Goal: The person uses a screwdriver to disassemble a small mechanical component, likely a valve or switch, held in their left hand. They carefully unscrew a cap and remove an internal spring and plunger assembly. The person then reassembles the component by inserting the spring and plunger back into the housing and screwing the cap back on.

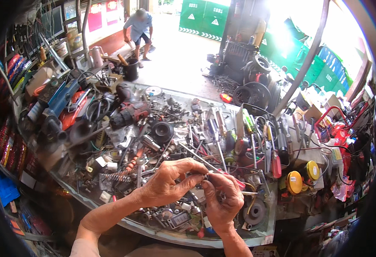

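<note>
Above the near part of a cluttered workbench, my two hands meet fingertip to fingertip. My left hand comes in from the left, its thumb and fingers pinched together. Opposite it, my right hand is also closed in a pinch, thumb raised. Between the fingertips sits a small dark piece, mostly covered and too small to name. Below and around the hands lie loose metal parts, a coil spring to the left and a grey round disc to the right.
A red and black power drill lies on the bench's far left. Screwdrivers, one with a red handle, fill the right side. Yellow round lids stand beyond the right edge. Tyres are stacked behind; a person bends at the back.
</note>
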### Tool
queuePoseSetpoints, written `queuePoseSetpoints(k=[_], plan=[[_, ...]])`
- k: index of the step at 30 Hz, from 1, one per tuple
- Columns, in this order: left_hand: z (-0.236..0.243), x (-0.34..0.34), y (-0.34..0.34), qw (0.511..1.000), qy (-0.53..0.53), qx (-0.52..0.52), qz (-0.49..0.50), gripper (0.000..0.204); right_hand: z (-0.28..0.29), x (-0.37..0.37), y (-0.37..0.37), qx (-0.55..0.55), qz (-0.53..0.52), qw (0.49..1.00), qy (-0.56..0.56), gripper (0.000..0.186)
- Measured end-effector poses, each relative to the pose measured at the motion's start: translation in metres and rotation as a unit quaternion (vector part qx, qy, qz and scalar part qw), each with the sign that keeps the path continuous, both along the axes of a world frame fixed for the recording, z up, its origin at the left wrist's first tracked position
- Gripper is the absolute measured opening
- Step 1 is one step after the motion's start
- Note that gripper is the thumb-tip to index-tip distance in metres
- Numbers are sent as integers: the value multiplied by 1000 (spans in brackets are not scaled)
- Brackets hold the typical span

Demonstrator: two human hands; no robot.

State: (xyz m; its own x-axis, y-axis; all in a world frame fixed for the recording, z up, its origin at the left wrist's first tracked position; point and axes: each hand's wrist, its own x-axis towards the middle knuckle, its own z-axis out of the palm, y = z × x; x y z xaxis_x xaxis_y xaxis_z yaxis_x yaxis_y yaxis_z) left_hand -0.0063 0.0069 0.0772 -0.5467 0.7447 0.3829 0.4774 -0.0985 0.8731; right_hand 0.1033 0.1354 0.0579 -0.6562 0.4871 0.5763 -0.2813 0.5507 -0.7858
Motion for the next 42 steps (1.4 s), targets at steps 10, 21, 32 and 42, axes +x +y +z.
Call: queuePoseSetpoints(k=[10, 21, 32, 42], plan=[[-24, 2, 14, 932, -345, 106, -40, 19, -3, 5, 14, -123, 11, 992, -34, 21], [-28, 6, 12, 930, -358, 73, -43, 19, 4, 6, 16, -30, -17, 997, -74, 12], [-32, 6, 11, 926, -371, 53, -42, 20, 1, 3, 17, 36, 23, 996, -83, 21], [-33, 8, 11, 956, -292, 32, -20, 19, 2, 6, 14, 10, 36, 995, -92, 21]])
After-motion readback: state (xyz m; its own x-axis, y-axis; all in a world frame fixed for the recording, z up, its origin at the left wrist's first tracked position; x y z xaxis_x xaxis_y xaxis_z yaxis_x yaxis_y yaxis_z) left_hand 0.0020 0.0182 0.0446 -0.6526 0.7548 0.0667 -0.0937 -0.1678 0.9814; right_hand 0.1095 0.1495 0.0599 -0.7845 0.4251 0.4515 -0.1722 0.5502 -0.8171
